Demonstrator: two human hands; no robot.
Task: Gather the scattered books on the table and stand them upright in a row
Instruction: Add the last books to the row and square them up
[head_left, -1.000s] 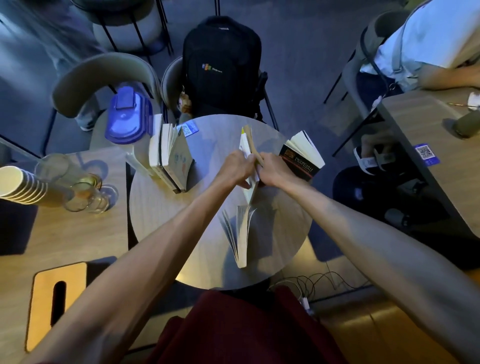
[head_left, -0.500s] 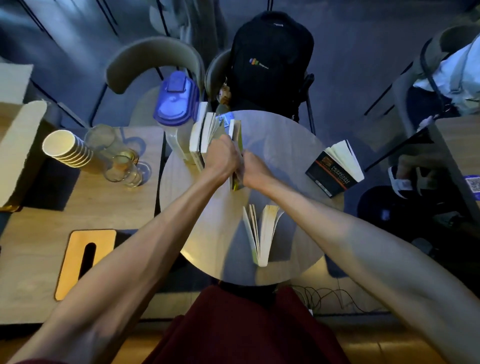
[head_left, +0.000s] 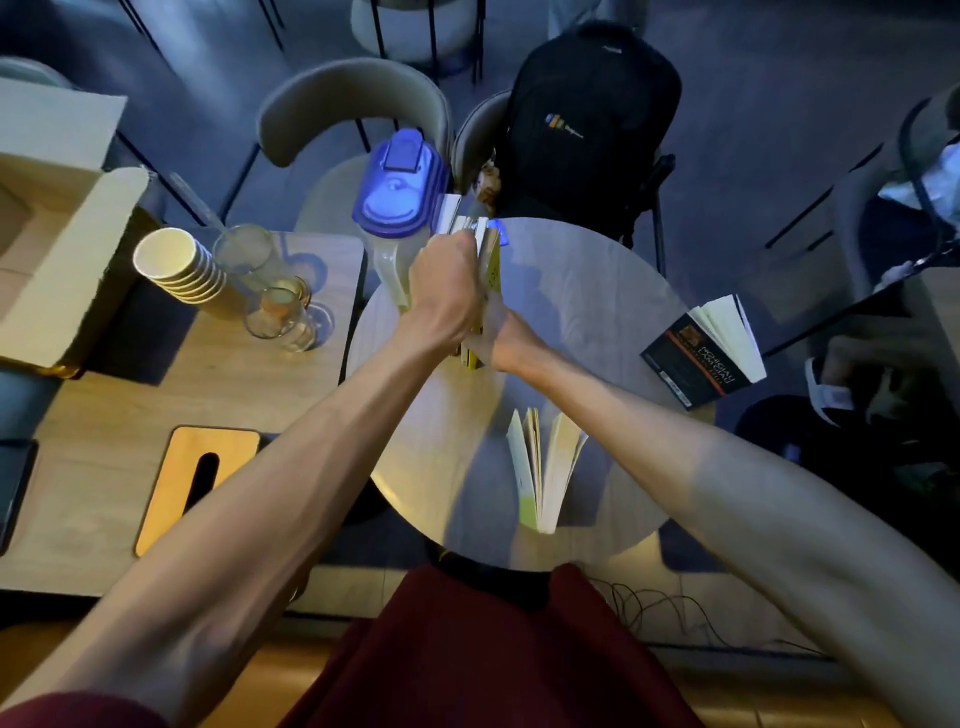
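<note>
Yellow book (head_left: 492, 267), mid-table a second ago, now stands against the row of books (head_left: 457, 221) at the round table's (head_left: 587, 291) far-left edge. Left hand (head_left: 447, 296) grips the row of books. Right hand (head_left: 506, 340), close beside it, abuts the yellow book; its grasp cannot be determined. Fanned book (head_left: 545, 467) stands near centre; black book (head_left: 696, 364) lies at the right edge.

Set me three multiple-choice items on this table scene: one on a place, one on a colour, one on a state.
1. Where is the dark-covered book?
A. at the round table's right edge
B. on a shelf
C. on the floor

2. What colour is the jug's lid?
A. red
B. blue
C. green

3. The book nearest the person is:
A. lying flat, closed
B. standing with its pages fanned open
C. held in a hand

Answers:
1 A: it sits by the rim on the right.
2 B: the lid shows blue.
3 B: it stands alone with its pages spread.
</note>
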